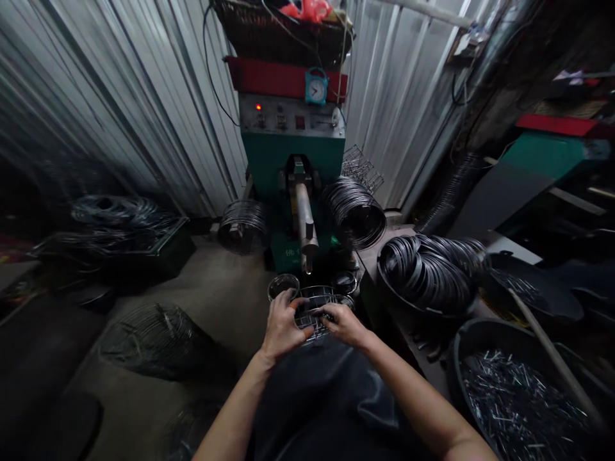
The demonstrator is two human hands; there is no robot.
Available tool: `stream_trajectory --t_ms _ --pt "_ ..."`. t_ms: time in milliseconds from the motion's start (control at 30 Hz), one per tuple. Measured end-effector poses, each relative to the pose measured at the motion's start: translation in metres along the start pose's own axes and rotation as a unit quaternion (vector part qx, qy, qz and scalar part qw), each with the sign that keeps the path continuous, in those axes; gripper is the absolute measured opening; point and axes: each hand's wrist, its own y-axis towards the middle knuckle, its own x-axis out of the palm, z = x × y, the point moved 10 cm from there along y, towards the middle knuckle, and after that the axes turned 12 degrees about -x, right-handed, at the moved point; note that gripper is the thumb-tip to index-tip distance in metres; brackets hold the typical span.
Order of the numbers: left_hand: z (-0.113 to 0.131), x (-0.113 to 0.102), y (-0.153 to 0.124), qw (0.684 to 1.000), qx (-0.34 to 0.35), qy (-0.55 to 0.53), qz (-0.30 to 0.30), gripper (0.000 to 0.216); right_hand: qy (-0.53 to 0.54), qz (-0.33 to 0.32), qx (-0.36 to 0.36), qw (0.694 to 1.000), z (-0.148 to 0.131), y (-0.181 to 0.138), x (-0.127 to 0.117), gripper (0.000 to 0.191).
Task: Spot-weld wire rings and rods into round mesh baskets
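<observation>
A round wire basket of thin metal rods is in front of my lap, below the welding machine's arm. My left hand grips its left side, with orange covers on the thumb and a finger. My right hand is closed in a pinch over the basket's right side. A thin dark piece shows at its fingertips, too small to name. Just beyond the basket, the grey metal arm of the green welding machine points down toward it.
Wire ring bundles hang left and right of the machine. On the right are a tub of wire rings and a bucket of short metal pieces. A wire bundle lies on the floor at left, near a bin.
</observation>
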Motion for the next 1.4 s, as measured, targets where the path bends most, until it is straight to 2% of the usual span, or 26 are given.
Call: stream_trajectory --t_ms 100,200,300,433,733,867,1000,1167,1300,1400 --pt "-0.008 0.001 0.004 0.999 -0.005 -0.032 0.005 0.052 -0.022 -0.054 -0.039 0.998 -0.007 0.007 0.0 0.023" --pt "-0.015 0.003 0.009 0.998 -0.013 -0.056 0.003 0.051 -0.06 -0.093 -0.045 0.993 -0.007 0.013 0.002 0.029" --pt "-0.018 0.006 0.015 0.998 -0.009 -0.067 -0.011 0.05 -0.094 -0.106 -0.042 0.989 -0.001 0.017 0.007 0.021" --pt "-0.023 0.01 0.022 0.997 -0.009 -0.079 -0.022 0.051 -0.131 -0.097 -0.044 0.986 0.006 0.021 0.009 0.02" --pt "-0.034 0.016 0.046 0.995 -0.007 -0.098 -0.02 0.051 -0.167 -0.096 -0.023 0.981 0.012 0.039 -0.003 0.019" --pt "-0.039 0.019 0.061 0.994 -0.024 -0.105 -0.027 0.049 -0.165 -0.088 -0.016 0.982 0.018 0.052 -0.008 0.016" --pt "-0.037 0.019 0.062 0.994 -0.028 -0.104 -0.022 0.046 -0.159 -0.064 -0.01 0.985 0.021 0.052 -0.01 0.013" --pt "-0.033 0.015 0.062 0.996 -0.054 -0.074 -0.017 0.048 -0.183 -0.052 0.013 0.982 0.026 0.046 -0.009 0.022" --pt "-0.036 0.014 0.075 0.994 -0.086 -0.063 -0.024 0.049 -0.195 -0.043 0.037 0.979 0.03 0.058 -0.012 0.022" --pt "-0.043 0.016 0.083 0.992 -0.107 -0.065 -0.03 0.047 -0.16 0.016 0.044 0.986 0.03 0.063 -0.023 0.023"
